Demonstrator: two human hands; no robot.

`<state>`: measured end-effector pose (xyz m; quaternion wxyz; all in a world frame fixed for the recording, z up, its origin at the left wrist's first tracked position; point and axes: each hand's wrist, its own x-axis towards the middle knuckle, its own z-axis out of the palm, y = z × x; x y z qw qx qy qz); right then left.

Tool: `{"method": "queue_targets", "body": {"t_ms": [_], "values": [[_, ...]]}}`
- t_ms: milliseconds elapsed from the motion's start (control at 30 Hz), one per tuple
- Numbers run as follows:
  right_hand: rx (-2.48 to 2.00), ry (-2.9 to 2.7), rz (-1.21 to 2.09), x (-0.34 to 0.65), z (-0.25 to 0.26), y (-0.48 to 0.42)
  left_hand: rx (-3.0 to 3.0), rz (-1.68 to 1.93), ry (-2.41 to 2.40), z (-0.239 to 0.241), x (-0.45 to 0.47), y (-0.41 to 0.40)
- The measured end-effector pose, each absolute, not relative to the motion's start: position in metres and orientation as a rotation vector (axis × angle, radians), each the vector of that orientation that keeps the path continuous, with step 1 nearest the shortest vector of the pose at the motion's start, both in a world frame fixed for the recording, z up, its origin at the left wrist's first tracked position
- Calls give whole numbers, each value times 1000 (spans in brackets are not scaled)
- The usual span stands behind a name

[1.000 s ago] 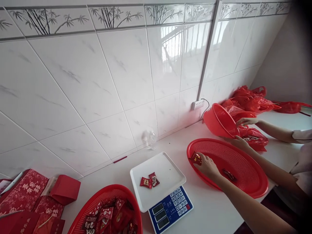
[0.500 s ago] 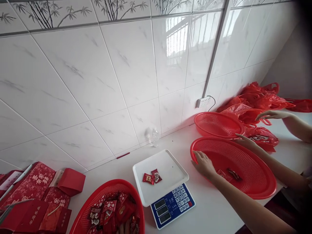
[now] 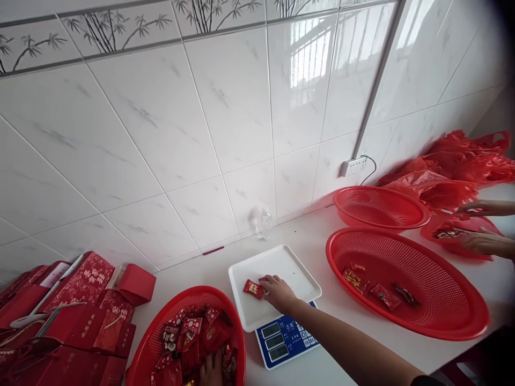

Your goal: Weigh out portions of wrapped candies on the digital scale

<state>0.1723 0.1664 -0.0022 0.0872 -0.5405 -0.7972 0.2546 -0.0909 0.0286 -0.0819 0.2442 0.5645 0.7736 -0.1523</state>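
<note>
My right hand (image 3: 278, 295) is over the white tray (image 3: 277, 257) of a scale, its fingers closed on a small red candy packet (image 3: 263, 280) that they partly cover. A second red candy packet (image 3: 252, 288) lies on the tray beside my fingertips. My left hand (image 3: 212, 371) rests low in the red basket (image 3: 197, 292) on the left, its fingers stretched out and apart among many red packets (image 3: 189, 340). The lower part of that hand is out of frame. Below the tray, the blue scale panel (image 3: 281, 340) is partly hidden by my right forearm.
A large red basket (image 3: 438, 268) on the right holds several packets, with another red basket (image 3: 378, 201) behind it. A co-worker's hands (image 3: 483, 241) are at a red plastic bag (image 3: 438, 230). Red gift boxes (image 3: 92, 289) stand at left; a clear object (image 3: 265, 222) is by the wall.
My right hand has moved left from the large basket's rim to the packets on the tray. The co-worker's hands have drawn away from the baskets to the red bag. The view has shifted slightly.
</note>
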Motion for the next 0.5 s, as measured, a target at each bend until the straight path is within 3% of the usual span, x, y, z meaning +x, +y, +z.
{"method": "queue_targets", "body": {"t_ms": [267,500], "values": [[-1609,-2182,587,208,-6,161,1537,-455,2116,-90,-95,31],[-1924,-1812,299,322,-3,157,1582,-432,2125,-95,-94,31]]}}
